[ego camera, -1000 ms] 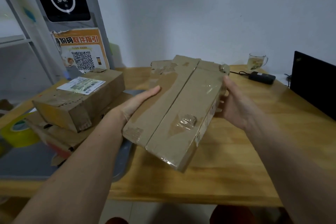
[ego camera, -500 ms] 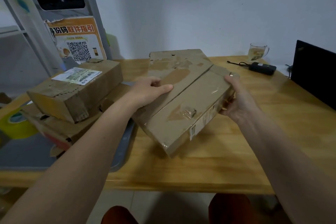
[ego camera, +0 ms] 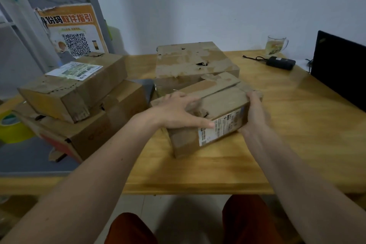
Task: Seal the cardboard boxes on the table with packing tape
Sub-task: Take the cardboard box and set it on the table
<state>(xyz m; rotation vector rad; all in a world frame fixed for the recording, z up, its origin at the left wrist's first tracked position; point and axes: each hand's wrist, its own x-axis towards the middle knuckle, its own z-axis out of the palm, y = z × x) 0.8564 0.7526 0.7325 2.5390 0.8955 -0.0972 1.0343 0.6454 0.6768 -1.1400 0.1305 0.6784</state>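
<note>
Parcel pickup point or small courier back room. Orange poster [ego camera: 73, 31] with QR code and Chinese pickup-guide heading, fixed to grey metal shelving upright [ego camera: 29, 31]. Worn cardboard boxes [ego camera: 79, 93] with shipping labels stacked on plain wooden table [ego camera: 198, 170]. Yellow tape roll [ego camera: 11, 127] at left edge. Office touches: dark laptop screen [ego camera: 340, 69], black power adapter [ego camera: 280, 63] with cable, glass mug [ego camera: 276, 45] by bare white wall.
</note>
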